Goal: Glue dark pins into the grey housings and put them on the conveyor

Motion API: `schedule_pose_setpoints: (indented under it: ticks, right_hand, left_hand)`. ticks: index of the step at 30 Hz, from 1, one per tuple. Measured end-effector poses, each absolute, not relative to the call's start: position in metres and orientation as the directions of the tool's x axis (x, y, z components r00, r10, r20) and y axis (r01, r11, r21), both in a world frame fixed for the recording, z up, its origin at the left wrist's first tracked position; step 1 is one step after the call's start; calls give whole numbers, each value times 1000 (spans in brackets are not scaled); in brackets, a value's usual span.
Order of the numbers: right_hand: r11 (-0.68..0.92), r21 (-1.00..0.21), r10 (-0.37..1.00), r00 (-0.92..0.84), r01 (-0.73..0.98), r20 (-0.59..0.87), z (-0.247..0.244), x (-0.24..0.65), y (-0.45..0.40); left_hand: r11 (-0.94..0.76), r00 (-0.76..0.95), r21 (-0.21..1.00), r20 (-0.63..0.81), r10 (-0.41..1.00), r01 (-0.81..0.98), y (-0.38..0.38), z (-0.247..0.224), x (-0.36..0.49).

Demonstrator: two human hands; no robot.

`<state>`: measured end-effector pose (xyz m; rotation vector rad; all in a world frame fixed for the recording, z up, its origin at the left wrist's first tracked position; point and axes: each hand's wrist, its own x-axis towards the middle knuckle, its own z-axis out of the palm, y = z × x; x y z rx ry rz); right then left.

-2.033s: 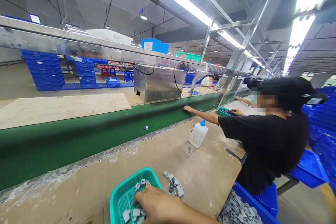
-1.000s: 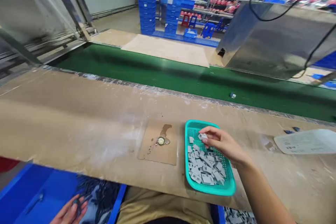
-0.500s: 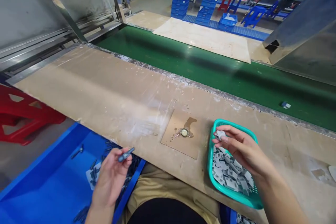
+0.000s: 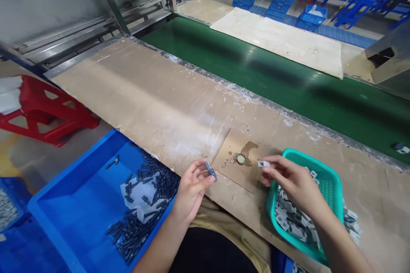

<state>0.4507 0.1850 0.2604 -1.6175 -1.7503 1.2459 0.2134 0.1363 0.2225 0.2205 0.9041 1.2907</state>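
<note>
Between the fingers of my left hand (image 4: 194,187) is a small dark plastic pin (image 4: 210,171), held above the table's near edge. My right hand (image 4: 291,179) pinches a small light-grey plastic block (image 4: 264,164) with a square hole in its end, just left of the teal basket's rim. The teal basket (image 4: 335,196) holds many similar grey blocks (image 4: 288,213). On a cardboard piece (image 4: 229,149) between the hands sits a small round bottle cap (image 4: 241,159) with pale content, wet spots around it.
At lower left a blue bin (image 4: 80,209) holds many dark pins (image 4: 134,230). A green conveyor belt (image 4: 198,45) runs behind the table, with one part (image 4: 401,148) on it at right. A red stool (image 4: 48,106) stands left.
My left hand has moved right and up with the pin, towards the cardboard. My right hand has brought the block out left past the basket's rim. The view has shifted left.
</note>
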Motion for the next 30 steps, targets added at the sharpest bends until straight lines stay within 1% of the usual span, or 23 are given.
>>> schedule_pose_setpoints:
  ticks: [2,3,5,7,8,10,15,20,24,27,28,30]
  right_hand:
    - [67,-700,950,-260,711,-173,258,443,189]
    - [161,-636,949,-296,755,-111,257,440,191]
    - [320,-530,934,-355,785,37,252,435,196]
    - [401,-461,914,-380,792,144,247,434,201]
    - [415,-441,909,-382,796,165,244,435,203]
    - [418,-425,908,-387,803,162,238,437,205]
    - [432,-448,897,-424,783,125,231,439,201]
    - [481,-414,874,-461,773,155,230,432,201]
    - [463,-407,879,-467,787,95,227,429,204]
    - [379,-481,915,-399,791,63,233,427,203]
    - [316,-533,938,-343,785,52,237,426,201]
    - [129,-676,980,-196,725,-24,249,424,195]
  left_hand:
    - [316,13,577,-467,884,-753,137,221,216]
    - [310,13,563,-468,884,-766,137,220,217]
    - [293,13,543,-461,887,-787,137,221,219]
    - [281,18,532,-447,895,-799,136,221,220]
    - [276,18,530,-441,897,-802,135,221,220]
    - [261,7,527,-435,900,-809,132,220,219]
    - [235,-14,521,-430,903,-821,127,214,213]
    - [246,-20,524,-450,893,-816,126,210,211]
    - [272,-14,543,-464,886,-794,127,210,213]
    - [296,-28,564,-494,869,-771,129,210,217]
    - [305,-41,579,-507,861,-756,131,210,219]
    - [327,-62,618,-522,851,-715,133,211,224]
